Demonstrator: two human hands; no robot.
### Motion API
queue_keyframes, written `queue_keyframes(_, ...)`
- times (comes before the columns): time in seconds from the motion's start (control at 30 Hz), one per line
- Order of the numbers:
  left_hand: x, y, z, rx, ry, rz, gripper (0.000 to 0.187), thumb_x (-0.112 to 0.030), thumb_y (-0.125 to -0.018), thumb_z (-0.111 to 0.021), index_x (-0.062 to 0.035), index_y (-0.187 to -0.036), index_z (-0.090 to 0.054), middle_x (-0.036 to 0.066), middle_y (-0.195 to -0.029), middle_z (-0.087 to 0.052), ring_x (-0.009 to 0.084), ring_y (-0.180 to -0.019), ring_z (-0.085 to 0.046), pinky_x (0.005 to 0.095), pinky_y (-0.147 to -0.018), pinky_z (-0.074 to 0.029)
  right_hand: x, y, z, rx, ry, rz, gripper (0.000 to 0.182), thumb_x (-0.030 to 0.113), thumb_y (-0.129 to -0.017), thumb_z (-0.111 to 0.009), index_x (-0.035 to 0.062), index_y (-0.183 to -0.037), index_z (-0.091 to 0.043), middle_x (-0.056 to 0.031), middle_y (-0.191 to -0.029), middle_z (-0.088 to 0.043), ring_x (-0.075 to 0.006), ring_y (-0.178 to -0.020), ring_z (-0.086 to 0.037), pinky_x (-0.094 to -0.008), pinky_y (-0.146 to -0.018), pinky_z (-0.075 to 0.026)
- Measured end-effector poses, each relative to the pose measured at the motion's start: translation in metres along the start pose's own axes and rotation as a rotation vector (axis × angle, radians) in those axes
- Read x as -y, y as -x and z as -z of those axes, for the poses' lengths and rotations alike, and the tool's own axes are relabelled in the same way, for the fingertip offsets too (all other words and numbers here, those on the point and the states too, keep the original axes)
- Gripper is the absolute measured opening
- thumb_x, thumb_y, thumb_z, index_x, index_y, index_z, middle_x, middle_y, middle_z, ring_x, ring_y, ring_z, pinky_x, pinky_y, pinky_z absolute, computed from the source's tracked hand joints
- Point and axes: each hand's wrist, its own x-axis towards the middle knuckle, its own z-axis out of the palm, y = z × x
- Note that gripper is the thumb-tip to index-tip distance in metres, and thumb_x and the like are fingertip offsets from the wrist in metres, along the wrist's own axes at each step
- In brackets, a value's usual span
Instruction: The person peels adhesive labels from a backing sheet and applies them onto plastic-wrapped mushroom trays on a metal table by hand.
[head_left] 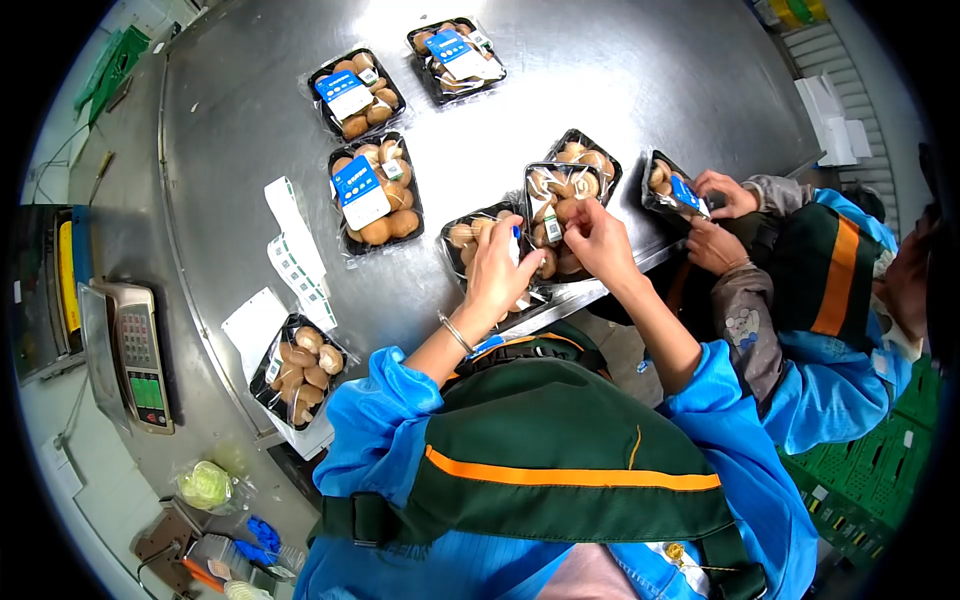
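Mushrooms packed in black film-wrapped trays lie before me at the table's edge. My left hand (495,268) is over the left mushroom tray (462,235), its fingers bent round a small blue and white thing (516,233) too covered to name. My right hand (600,240) is at the middle mushroom tray (548,184), thumb and forefinger brought together beside its white code sticker (552,224). Whatever the right fingertips pinch, if anything, cannot be made out. The middle tray partly overlaps another mushroom tray (592,152) behind it.
Blue-labelled mushroom trays (377,190) sit farther left. A sticker sheet (295,250), another mushroom tray (303,372) and a scale (140,355) are at far left. On the right, a co-worker's hands (722,222) hold a labelled mushroom tray (668,187). Green crates (860,470) stand behind.
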Motion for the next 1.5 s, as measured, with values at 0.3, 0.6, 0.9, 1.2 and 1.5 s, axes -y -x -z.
queue_keyframes(0.3,-0.013,-0.029,-0.002,0.168,-0.187,-0.066,0.038,-0.019,-0.071,-0.072,-0.0017,-0.098,-0.051,0.020,-0.083,-0.058,0.0370,-0.079,-0.058,0.0430,-0.068,-0.047,-0.011,0.012,-0.009,-0.023,0.325,0.071,0.021,0.012,-0.074,-0.066,0.0022,-0.091,-0.057,-0.0154,-0.088,-0.057,-0.0329,-0.081,-0.058,-0.0400,-0.071,-0.047)
queue_keyframes(0.6,-0.017,-0.015,0.004,0.006,-0.122,-0.277,0.008,-0.008,-0.079,-0.060,-0.0054,-0.086,-0.059,0.013,-0.077,-0.057,0.0290,-0.067,-0.059,0.0368,-0.061,-0.047,-0.013,0.020,-0.006,-0.030,-0.045,0.056,0.014,0.010,-0.078,-0.062,0.0008,-0.087,-0.059,-0.0131,-0.082,-0.059,-0.0261,-0.071,-0.060,-0.0341,-0.067,-0.048)
queue_keyframes(0.9,-0.012,-0.026,-0.004,0.225,0.598,0.367,0.011,-0.003,-0.077,-0.066,-0.0006,-0.083,-0.058,0.002,-0.070,-0.061,0.0088,-0.055,-0.057,0.0207,-0.048,-0.046,-0.008,0.029,-0.016,-0.073,0.088,0.248,0.025,0.013,-0.072,-0.068,0.0044,-0.094,-0.062,-0.0102,-0.083,-0.060,-0.0274,-0.079,-0.058,-0.0368,-0.068,-0.047)
queue_keyframes(1.2,-0.011,-0.023,0.002,0.200,0.936,0.579,0.018,-0.002,-0.074,-0.068,-0.0056,-0.077,-0.051,0.002,-0.064,-0.056,0.0082,-0.048,-0.051,0.0210,-0.043,-0.041,-0.008,0.022,-0.017,-0.084,0.095,0.297,0.016,0.012,-0.074,-0.065,0.0022,-0.086,-0.063,-0.0131,-0.079,-0.060,-0.0299,-0.077,-0.059,-0.0389,-0.069,-0.047)
queue_keyframes(1.5,-0.015,-0.020,-0.001,0.130,0.827,0.516,0.016,-0.002,-0.075,-0.066,-0.0045,-0.078,-0.050,0.001,-0.060,-0.052,0.0080,-0.046,-0.049,0.0224,-0.041,-0.040,-0.008,0.015,-0.013,-0.056,0.018,0.267,0.013,0.010,-0.073,-0.063,0.0021,-0.083,-0.062,-0.0128,-0.075,-0.059,-0.0277,-0.072,-0.060,-0.0362,-0.064,-0.049)
